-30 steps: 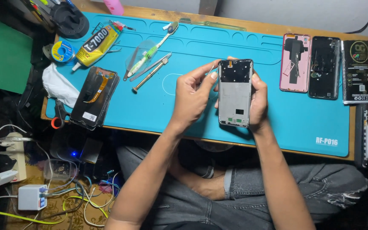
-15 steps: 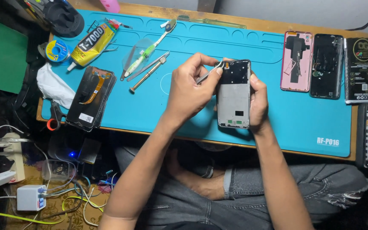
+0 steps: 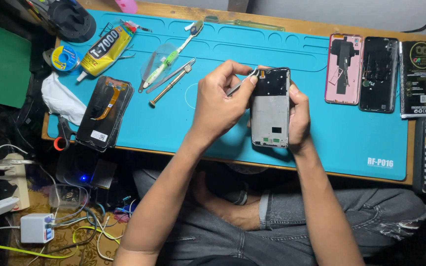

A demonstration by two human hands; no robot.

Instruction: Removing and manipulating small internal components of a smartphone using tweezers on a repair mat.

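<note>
While the right hand [image 3: 298, 116] holds one opened phone frame [image 3: 270, 108] upright above the blue mat [image 3: 213, 123], the left hand [image 3: 218, 106] has its grip closed on metal tweezers [image 3: 240, 84], with the tips at the frame's top corner. On the mat lie two more phone backs [image 3: 343, 69], one screen [image 3: 105, 111], one glue tube [image 3: 105, 49] and one screwdriver [image 3: 171, 83].

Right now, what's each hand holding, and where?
Right hand grips the phone frame by its right edge. Left hand pinches tweezers mid-shaft, tip at the frame's top.
</note>
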